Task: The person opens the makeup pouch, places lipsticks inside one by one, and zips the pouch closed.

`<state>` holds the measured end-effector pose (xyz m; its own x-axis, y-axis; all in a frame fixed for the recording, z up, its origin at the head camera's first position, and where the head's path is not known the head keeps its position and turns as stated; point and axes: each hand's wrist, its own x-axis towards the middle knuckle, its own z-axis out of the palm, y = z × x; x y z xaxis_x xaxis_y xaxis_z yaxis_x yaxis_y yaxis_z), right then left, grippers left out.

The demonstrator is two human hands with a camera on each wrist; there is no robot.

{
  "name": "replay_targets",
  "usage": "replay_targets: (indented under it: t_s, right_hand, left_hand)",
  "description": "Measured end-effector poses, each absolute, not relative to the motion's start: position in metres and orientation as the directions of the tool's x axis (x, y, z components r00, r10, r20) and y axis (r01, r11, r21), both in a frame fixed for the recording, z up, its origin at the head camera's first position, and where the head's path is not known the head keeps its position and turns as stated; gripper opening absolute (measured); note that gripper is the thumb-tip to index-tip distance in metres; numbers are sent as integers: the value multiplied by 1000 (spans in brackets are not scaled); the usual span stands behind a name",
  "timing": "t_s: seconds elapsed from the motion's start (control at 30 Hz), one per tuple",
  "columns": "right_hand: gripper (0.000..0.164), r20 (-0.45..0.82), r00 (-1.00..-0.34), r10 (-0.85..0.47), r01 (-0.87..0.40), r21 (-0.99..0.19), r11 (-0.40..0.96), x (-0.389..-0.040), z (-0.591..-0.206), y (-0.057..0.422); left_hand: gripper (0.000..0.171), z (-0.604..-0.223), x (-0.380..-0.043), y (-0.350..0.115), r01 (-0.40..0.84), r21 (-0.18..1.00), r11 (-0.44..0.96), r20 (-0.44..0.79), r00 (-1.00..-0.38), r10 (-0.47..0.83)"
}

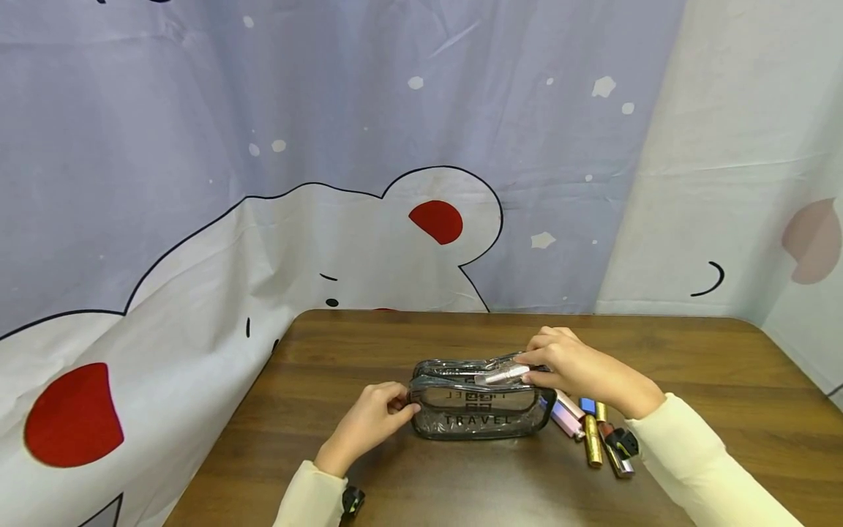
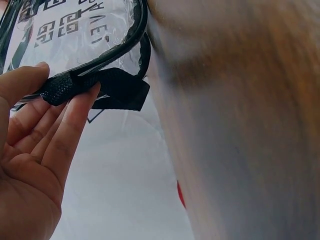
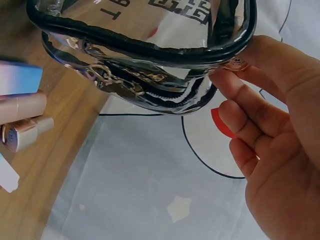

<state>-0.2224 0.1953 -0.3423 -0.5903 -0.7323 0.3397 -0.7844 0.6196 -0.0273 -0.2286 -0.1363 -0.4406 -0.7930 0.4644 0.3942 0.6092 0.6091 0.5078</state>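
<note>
A clear travel pouch (image 1: 484, 417) with black trim and "TRAVEL" lettering stands upright on the table, its zipped top gaping. At its left end, my left hand (image 1: 377, 419) pinches the edge; the left wrist view shows thumb and fingers (image 2: 75, 120) around a black fabric tab (image 2: 117, 89). My right hand (image 1: 579, 369) is at the top right of the pouch and holds a slim, pale pink, shiny tube (image 1: 503, 375), likely a lipstick, slanted over the opening. In the right wrist view the pouch rim (image 3: 150, 52) mostly hides that tube.
Right of the pouch, partly beneath my right forearm, lie several cosmetic tubes: a pink-lilac one (image 1: 566, 417), a gold one (image 1: 593, 443), a blue-ended one (image 1: 587, 405) and a silver-ended one (image 1: 620, 465). A printed curtain (image 1: 356, 241) hangs behind the brown wooden table (image 1: 342, 344).
</note>
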Motion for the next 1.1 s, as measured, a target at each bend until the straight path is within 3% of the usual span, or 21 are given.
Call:
replay_targets:
  t_s: [0.27, 0.63, 0.93, 1.1]
  right_hand:
    - [33, 312, -642, -700, -755, -97, 649, -222, -345, 196]
    - [23, 366, -656, -660, -733, -102, 672, -222, -345, 202]
    - [18, 399, -652, -645, -735, -120, 668, -221, -346, 206]
    - [18, 441, -614, -654, -758, -101, 644, -223, -347, 209]
  left_hand:
    - [11, -442, -229, -136, 596, 511, 619, 379, -803, 460]
    - [11, -441, -228, -135, 591, 526, 612, 373, -807, 458]
    - [9, -441, -227, -136, 578, 541, 611, 358, -816, 454]
    - [10, -441, -227, -136, 583, 542, 605, 365, -812, 456]
